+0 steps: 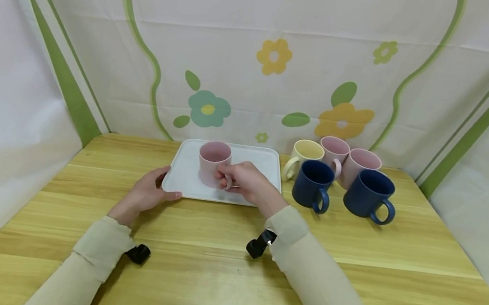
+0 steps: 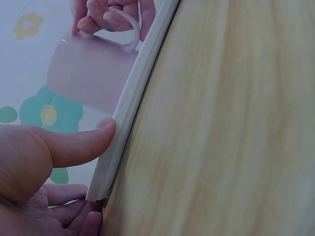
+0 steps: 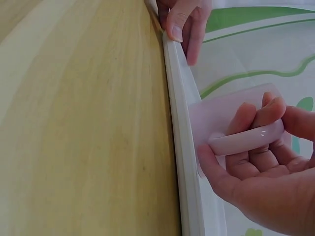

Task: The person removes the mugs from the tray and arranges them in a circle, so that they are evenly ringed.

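Note:
A pink mug (image 1: 213, 164) stands upright on the left half of a white tray (image 1: 261, 166). My right hand (image 1: 244, 179) grips this mug by its handle (image 3: 246, 140); in the right wrist view, fingers pass through the loop. At the tray's front left corner, my left hand (image 1: 148, 191) holds the edge. Its thumb (image 2: 81, 146) presses on the front rim in the left wrist view, while the other fingers wrap around the corner, partly hidden behind it.
Right of the tray stands a group of mugs: a yellow one (image 1: 306, 153), two pink ones (image 1: 333, 149) behind, and two dark blue ones (image 1: 312, 183) in front. The wooden table (image 1: 197, 275) meets a flower-printed cloth (image 1: 242, 83) at the back.

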Available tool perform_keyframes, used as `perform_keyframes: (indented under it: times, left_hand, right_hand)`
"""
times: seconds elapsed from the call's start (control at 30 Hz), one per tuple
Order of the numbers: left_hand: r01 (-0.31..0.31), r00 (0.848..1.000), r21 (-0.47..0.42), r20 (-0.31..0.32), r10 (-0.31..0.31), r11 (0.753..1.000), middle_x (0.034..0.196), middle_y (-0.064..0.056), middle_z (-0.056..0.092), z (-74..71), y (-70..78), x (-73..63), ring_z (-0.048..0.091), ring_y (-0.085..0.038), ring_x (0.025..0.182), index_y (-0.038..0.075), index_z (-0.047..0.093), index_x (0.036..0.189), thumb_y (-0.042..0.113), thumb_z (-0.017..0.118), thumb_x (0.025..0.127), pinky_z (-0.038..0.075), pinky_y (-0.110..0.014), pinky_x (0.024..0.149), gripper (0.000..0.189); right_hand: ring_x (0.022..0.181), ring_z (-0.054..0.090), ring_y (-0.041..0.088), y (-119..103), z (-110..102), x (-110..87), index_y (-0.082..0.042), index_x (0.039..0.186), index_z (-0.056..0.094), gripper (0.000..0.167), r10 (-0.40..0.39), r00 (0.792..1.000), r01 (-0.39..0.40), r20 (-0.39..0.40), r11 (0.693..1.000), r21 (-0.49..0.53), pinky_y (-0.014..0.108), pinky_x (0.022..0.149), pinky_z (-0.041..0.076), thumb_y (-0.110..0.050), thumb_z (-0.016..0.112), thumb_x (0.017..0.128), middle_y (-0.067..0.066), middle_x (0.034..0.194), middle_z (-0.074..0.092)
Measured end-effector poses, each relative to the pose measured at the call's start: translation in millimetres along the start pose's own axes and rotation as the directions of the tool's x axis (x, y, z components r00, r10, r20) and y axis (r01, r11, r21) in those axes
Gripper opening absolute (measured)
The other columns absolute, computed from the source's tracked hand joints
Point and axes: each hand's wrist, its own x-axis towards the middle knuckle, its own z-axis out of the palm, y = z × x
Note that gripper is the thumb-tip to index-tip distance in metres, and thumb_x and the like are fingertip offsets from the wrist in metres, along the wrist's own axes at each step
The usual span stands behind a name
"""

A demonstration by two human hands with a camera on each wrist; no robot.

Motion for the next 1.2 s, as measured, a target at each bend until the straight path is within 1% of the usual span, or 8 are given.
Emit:
perform_keyframes:
  times: [0.27,0.5,0.57,0.63,0.73,0.8,1.0,1.2]
  left_hand:
    - [0.000,1.000,-0.008,0.009,0.000,1.000,0.174,-0.028,0.025,2.7,0.4,2.5,0.025,-0.047,0.160,0.000,0.014,0.170,0.028,0.081,0.096,0.025,-0.061,0.130,0.103]
    - [0.014,1.000,-0.019,0.015,-0.014,1.000,0.174,-0.027,0.023,3.3,1.7,2.8,0.024,-0.046,0.161,0.002,0.013,0.170,0.028,0.081,0.096,0.024,-0.060,0.131,0.104]
    - [0.017,1.000,-0.019,0.014,-0.017,1.000,0.174,-0.027,0.023,3.0,1.0,2.9,0.024,-0.046,0.161,0.001,0.013,0.170,0.027,0.080,0.096,0.024,-0.060,0.131,0.103]
    - [0.016,1.000,-0.015,0.016,-0.016,1.000,0.174,-0.027,0.022,2.5,0.4,2.9,0.023,-0.047,0.161,0.000,0.012,0.170,0.028,0.080,0.096,0.025,-0.060,0.131,0.104]
    - [0.011,1.000,-0.015,0.019,-0.011,1.000,0.174,-0.028,0.022,2.2,-0.2,2.6,0.024,-0.047,0.161,0.001,0.011,0.170,0.028,0.080,0.097,0.025,-0.061,0.130,0.104]
    - [0.009,1.000,-0.015,0.022,-0.008,1.000,0.174,-0.028,0.022,2.0,-0.2,2.5,0.023,-0.047,0.160,0.001,0.011,0.170,0.028,0.080,0.097,0.025,-0.061,0.130,0.104]
    - [0.021,0.999,-0.028,0.027,-0.020,0.999,0.175,-0.027,0.022,2.7,0.0,2.5,0.022,-0.047,0.161,0.002,0.011,0.170,0.028,0.080,0.097,0.024,-0.061,0.131,0.104]
    - [0.013,1.000,-0.021,0.016,-0.013,1.000,0.174,-0.028,0.023,1.5,-0.4,1.4,0.024,-0.047,0.160,0.001,0.012,0.170,0.028,0.080,0.097,0.025,-0.061,0.130,0.103]
  right_hand:
    - [0.068,0.055,0.016,4.1,-15.4,-21.0,-0.002,0.090,0.069,0.028,-0.025,1.000,0.025,0.018,0.999,-0.036,0.032,0.085,0.055,-0.022,0.060,0.108,0.000,0.064,0.059]
    - [0.074,0.063,0.016,5.9,-29.6,-38.1,-0.002,0.091,0.066,0.030,-0.006,0.999,0.009,0.049,0.998,-0.059,0.032,0.087,0.058,-0.022,0.055,0.111,0.000,0.068,0.061]
    - [0.076,0.065,0.017,5.3,-31.1,-42.4,0.000,0.092,0.066,0.031,0.012,0.998,-0.008,0.062,0.998,-0.067,0.034,0.089,0.060,-0.022,0.054,0.111,0.001,0.069,0.061]
    - [0.077,0.066,0.017,3.7,-32.1,-47.0,0.001,0.094,0.066,0.032,0.034,0.997,-0.029,0.069,0.997,-0.078,0.040,0.096,0.062,-0.022,0.053,0.112,0.001,0.071,0.062]
    - [0.079,0.068,0.016,1.9,-33.5,-53.6,0.002,0.095,0.067,0.032,0.049,0.997,-0.044,0.056,0.994,-0.097,0.049,0.105,0.059,-0.021,0.052,0.112,0.002,0.074,0.064]
    - [0.080,0.069,0.016,1.8,-35.1,-57.2,0.002,0.096,0.067,0.032,0.051,0.998,-0.046,0.038,0.992,-0.116,0.050,0.107,0.058,-0.021,0.051,0.113,0.002,0.077,0.066]
    - [0.079,0.068,0.015,7.5,-40.8,-64.8,0.001,0.094,0.067,0.031,0.012,1.000,-0.014,-0.019,0.993,-0.115,0.037,0.093,0.062,-0.018,0.051,0.112,0.001,0.075,0.067]
    - [0.078,0.067,0.014,10.7,-45.3,-74.8,0.004,0.095,0.067,0.032,-0.027,0.997,0.018,-0.078,0.994,-0.108,0.032,0.089,0.062,-0.018,0.051,0.112,0.001,0.075,0.067]
